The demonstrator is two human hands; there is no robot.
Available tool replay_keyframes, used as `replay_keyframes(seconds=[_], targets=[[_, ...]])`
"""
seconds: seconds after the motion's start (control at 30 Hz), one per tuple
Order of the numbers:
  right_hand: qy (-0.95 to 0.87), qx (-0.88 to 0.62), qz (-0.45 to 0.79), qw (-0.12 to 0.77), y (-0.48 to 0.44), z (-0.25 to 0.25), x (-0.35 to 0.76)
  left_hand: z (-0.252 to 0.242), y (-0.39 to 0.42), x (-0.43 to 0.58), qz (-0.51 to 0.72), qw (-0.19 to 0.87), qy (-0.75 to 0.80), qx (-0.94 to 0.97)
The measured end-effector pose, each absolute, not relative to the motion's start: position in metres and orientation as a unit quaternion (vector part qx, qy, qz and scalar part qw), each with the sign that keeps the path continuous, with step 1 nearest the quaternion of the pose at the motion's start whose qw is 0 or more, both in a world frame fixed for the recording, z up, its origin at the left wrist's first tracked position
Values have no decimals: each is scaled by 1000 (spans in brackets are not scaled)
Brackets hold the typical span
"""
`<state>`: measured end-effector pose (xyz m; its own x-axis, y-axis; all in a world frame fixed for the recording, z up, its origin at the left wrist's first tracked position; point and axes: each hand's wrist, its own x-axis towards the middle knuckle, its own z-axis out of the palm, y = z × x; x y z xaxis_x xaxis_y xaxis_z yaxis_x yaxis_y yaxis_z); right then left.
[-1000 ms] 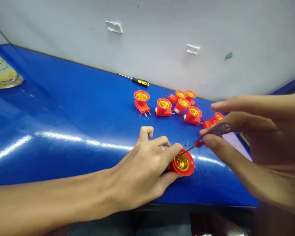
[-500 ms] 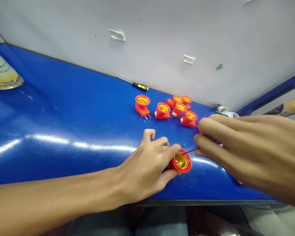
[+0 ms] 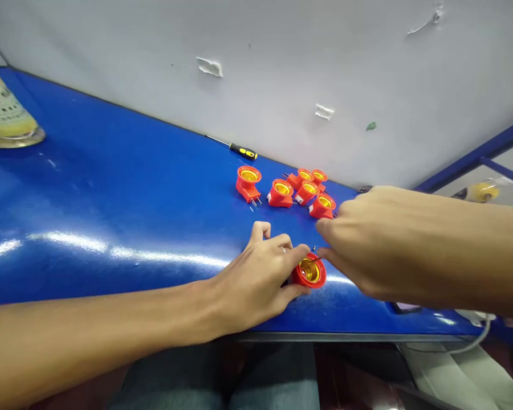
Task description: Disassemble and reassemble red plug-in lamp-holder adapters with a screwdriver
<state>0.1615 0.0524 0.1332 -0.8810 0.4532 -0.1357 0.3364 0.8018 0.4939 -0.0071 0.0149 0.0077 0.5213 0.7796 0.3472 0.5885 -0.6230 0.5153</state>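
Observation:
My left hand [image 3: 263,279] is closed around a red lamp socket [image 3: 323,279] near the table's front edge, its gold threaded mouth tilted up toward me. My right hand [image 3: 363,245] grips a screwdriver [image 3: 314,260]; only its thin metal shaft shows, running into the socket's mouth, and the handle is hidden in my fingers. Where the tip rests inside cannot be made out. Just behind the held socket lies a tiny dark screw [image 3: 313,249] on the blue table [image 3: 132,188].
Several more red sockets [image 3: 281,193] with plug pins stand behind my hands. A black and yellow screwdriver [image 3: 243,151] lies along the wall [image 3: 273,68]. A yellow-labelled container [image 3: 8,114] is at the far left. At the right are a dark flat object [image 3: 406,307] and a cable [image 3: 474,341].
My right hand has turned over and moved slightly left, closer to the socket, so less of the shaft shows. My left hand keeps its hold. The camera view has shifted a little.

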Motion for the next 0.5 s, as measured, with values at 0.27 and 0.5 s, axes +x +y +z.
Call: replay_keyframes(seconds=[0.27, 0.5], targets=[[903, 41, 249, 348, 46, 149, 150, 10, 15, -5, 278, 184, 401, 853], [820, 416, -11, 393, 73, 152, 130, 4, 16, -6, 296, 157, 413, 847]])
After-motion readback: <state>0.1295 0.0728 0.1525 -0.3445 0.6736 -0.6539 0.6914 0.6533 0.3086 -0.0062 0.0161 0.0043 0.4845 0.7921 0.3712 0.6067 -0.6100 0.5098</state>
